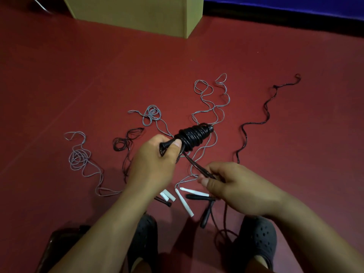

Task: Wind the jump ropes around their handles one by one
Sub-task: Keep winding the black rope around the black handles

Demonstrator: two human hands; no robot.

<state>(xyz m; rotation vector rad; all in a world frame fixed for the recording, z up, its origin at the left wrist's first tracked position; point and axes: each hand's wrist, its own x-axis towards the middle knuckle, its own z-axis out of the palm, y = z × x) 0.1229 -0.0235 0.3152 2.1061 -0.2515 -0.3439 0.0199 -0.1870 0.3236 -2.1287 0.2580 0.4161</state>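
My left hand (155, 160) grips the black handles (167, 145) of a jump rope, with many turns of black rope (194, 136) coiled around their far end. A taut strand runs from the coil down to my right hand (234, 186), which pinches the black rope between thumb and fingers. Loose grey ropes (208, 103) and another black rope (254, 125) lie tangled on the red floor (78, 79) beyond my hands. White handles (184, 203) and black handles (204, 213) lie on the floor below my hands.
A tan cardboard box (136, 14) stands at the back. A blue mat (295, 6) runs along the far right. My two dark perforated shoes (256, 239) rest on the floor at the bottom, next to a dark object (59, 247) at lower left.
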